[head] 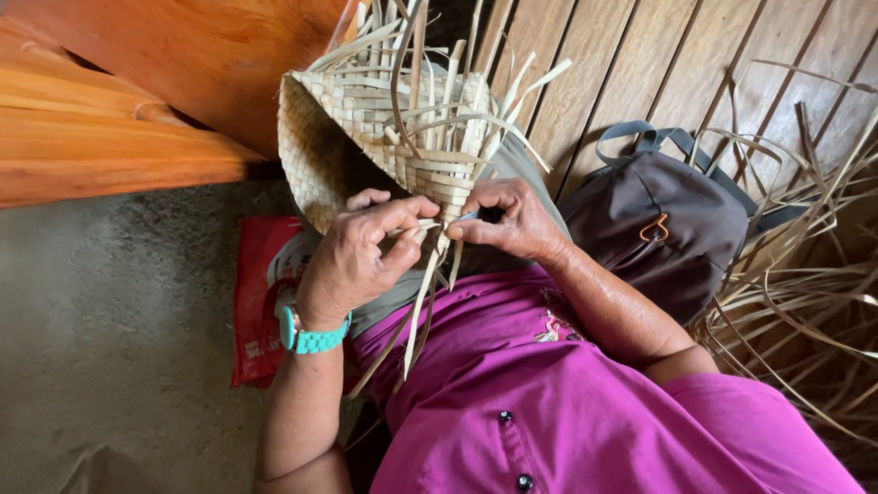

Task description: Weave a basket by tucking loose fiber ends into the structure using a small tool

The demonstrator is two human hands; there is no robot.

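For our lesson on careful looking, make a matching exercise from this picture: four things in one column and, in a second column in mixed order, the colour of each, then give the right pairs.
Things:
1. woven basket
2. wristband
3. shirt
4. bag

Colours:
A. magenta
B. dark grey
C. pale straw
D. turquoise

Pairs: 1-C, 2-D, 3-A, 4-B.

The left hand wears the wristband; both it and the right hand pinch strips at the basket's edge.
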